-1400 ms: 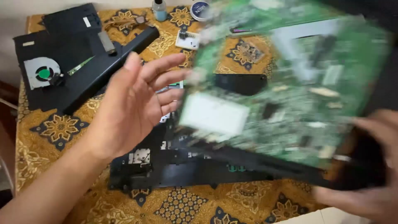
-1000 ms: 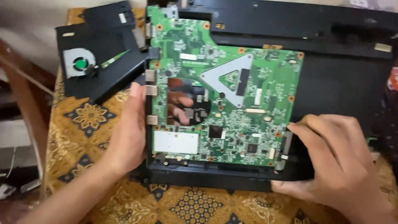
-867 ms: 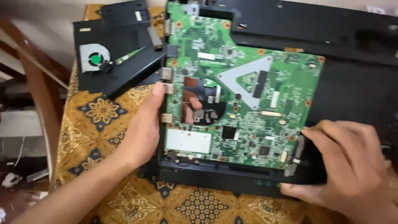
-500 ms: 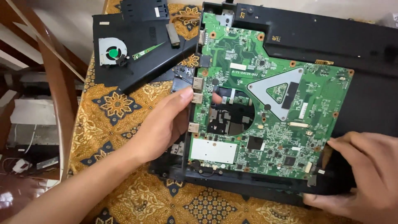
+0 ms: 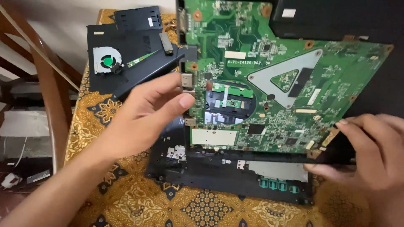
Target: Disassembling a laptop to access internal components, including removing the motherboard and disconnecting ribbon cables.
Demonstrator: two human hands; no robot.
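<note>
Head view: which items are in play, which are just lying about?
In play:
- green circuit board, gripped at its edges
- left hand
- right hand
- black laptop base under the board

Lying about:
- cooling fan
- black cover panels
- patterned tablecloth
- wooden chair
</note>
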